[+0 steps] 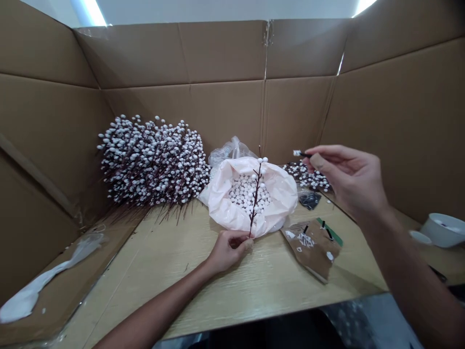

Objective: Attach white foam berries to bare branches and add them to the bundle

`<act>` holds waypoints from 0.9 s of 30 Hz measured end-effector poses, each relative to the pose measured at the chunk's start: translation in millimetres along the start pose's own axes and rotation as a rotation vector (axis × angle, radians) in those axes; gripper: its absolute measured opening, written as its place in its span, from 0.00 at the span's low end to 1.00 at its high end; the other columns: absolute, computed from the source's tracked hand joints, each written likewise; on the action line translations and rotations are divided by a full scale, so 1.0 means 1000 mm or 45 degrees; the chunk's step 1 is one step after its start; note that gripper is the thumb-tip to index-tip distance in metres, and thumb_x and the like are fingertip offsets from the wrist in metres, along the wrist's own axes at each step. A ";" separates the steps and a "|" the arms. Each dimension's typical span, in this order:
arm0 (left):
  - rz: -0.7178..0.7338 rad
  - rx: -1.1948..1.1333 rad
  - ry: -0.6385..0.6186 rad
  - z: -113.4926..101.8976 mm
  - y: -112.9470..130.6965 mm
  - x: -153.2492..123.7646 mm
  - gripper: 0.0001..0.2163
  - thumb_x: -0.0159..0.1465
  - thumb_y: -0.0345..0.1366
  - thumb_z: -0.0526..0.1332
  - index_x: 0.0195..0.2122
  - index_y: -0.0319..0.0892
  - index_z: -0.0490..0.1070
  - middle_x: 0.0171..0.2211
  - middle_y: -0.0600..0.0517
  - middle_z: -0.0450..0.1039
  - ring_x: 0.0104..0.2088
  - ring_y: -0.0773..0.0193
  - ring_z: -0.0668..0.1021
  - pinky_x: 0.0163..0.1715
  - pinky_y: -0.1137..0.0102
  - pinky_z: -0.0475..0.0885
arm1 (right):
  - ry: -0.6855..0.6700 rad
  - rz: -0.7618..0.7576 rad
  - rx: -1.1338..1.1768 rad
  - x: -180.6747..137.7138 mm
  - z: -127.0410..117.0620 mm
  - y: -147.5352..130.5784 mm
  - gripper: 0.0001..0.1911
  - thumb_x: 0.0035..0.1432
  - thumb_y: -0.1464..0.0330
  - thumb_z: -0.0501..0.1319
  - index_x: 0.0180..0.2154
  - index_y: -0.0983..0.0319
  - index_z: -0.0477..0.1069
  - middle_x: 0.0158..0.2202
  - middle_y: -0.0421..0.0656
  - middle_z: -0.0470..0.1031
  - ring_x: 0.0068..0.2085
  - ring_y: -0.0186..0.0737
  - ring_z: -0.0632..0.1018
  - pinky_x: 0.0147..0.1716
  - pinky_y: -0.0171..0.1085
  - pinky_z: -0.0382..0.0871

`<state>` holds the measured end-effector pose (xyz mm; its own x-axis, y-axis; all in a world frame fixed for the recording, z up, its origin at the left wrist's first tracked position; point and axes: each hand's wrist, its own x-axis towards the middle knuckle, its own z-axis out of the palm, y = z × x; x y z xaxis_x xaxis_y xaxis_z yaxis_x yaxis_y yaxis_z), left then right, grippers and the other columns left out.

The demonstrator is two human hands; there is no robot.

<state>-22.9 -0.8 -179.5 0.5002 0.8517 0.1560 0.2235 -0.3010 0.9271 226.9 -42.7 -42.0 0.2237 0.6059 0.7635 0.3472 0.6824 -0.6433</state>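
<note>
Between the thumb and fingers of my left hand [229, 248] is the lower end of a dark brown artificial twig [255, 196], held upright. A couple of white berries sit near its top. Behind the twig, an opened pale plastic bag [222, 208] holds loose white berries [241, 191]. My right hand [350, 177] is raised to the right of the bag, pinching a thin black stick [304, 154] with a white-coated tip pointing left, apart from the twig. Below it lies a cardboard piece [308, 254] with white smears and several short black pegs on it.
A large heap of white-berried stems [152, 162] lies at left, with a smaller bunch [308, 175] behind my right hand. Cardboard walls [225, 53] enclose the table [203, 300]. A white bowl [445, 230] stands far right; a white plastic wrapper [54, 271] lies at left.
</note>
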 end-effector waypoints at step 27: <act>0.060 0.111 0.040 0.000 0.000 0.006 0.16 0.54 0.41 0.66 0.39 0.34 0.78 0.29 0.47 0.80 0.29 0.60 0.80 0.32 0.70 0.75 | -0.356 0.559 -0.671 -0.171 -0.102 0.075 0.09 0.57 0.62 0.59 0.33 0.60 0.75 0.37 0.48 0.78 0.39 0.49 0.77 0.40 0.45 0.70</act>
<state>-19.8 4.4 -178.5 0.4854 0.8485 0.2106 0.2733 -0.3761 0.8854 307.9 -136.4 -214.8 0.2268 0.9073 0.3540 0.6862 0.1091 -0.7192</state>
